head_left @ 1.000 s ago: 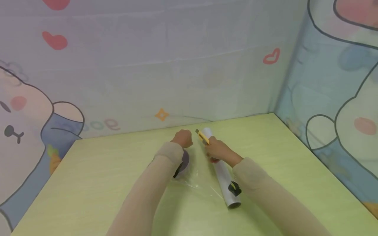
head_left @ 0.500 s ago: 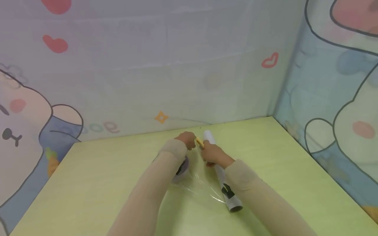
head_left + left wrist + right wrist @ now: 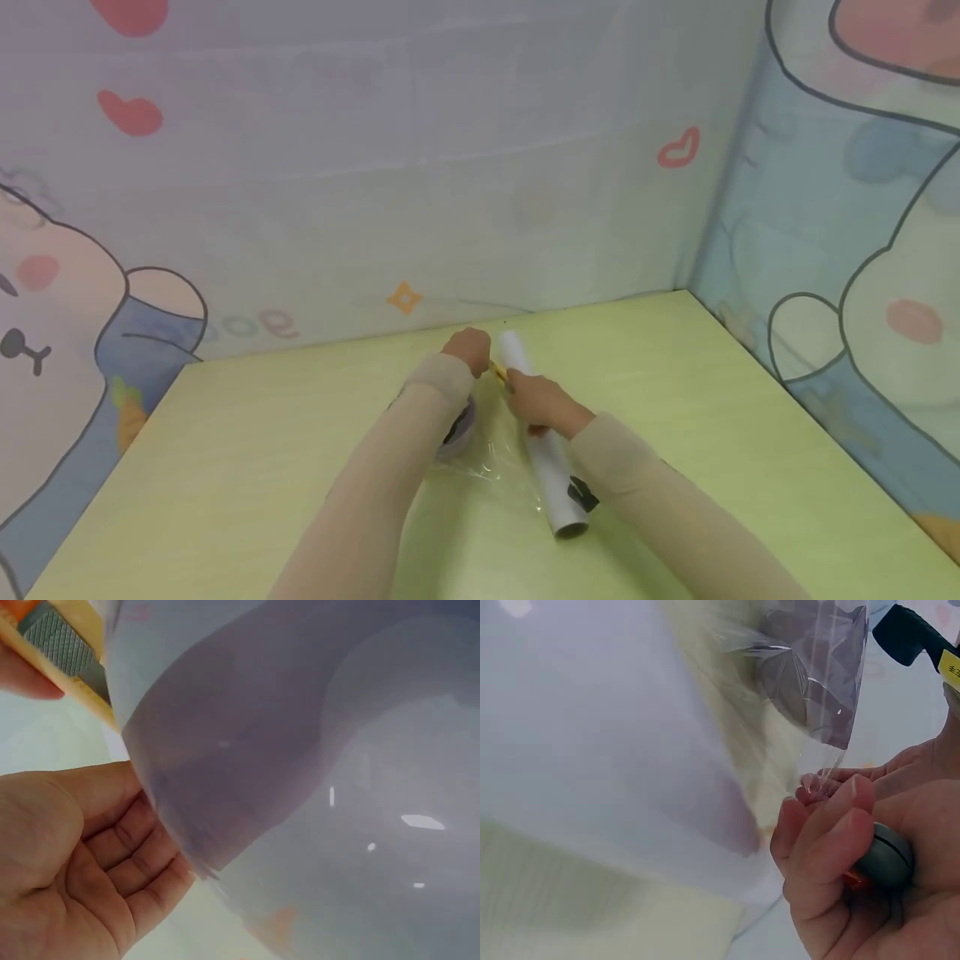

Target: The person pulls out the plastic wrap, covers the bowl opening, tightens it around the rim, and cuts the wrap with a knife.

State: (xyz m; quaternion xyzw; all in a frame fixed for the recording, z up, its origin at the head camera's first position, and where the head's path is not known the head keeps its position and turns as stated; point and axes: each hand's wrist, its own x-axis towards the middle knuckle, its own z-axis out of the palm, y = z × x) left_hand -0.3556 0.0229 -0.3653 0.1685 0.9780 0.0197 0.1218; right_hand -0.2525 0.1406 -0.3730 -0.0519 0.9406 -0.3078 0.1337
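Note:
My left hand (image 3: 469, 352) pinches the edge of clear plastic wrap (image 3: 487, 450). In the left wrist view the thumb and fingers meet at the film's edge. Under my left forearm sits a round purple bowl-like thing (image 3: 461, 437), partly hidden; the film stretches over it. My right hand (image 3: 546, 404) grips a yellow utility knife (image 3: 500, 375), its front end close to the left fingers. In the right wrist view the fingers curl round its grey-green end (image 3: 886, 856). The white roll of wrap (image 3: 553, 479) lies lengthwise beneath the right hand.
The pale yellow-green table (image 3: 285, 450) stretches out on both sides. A printed cloth wall (image 3: 337, 217) stands along its back edge, another (image 3: 810, 250) along the right. Dark wrist cameras (image 3: 581, 493) sit by the forearms.
The right hand has brought the knife left and down, from above the roll to beside the left hand. The left hand has shifted slightly right. The roll's near end has swung left.

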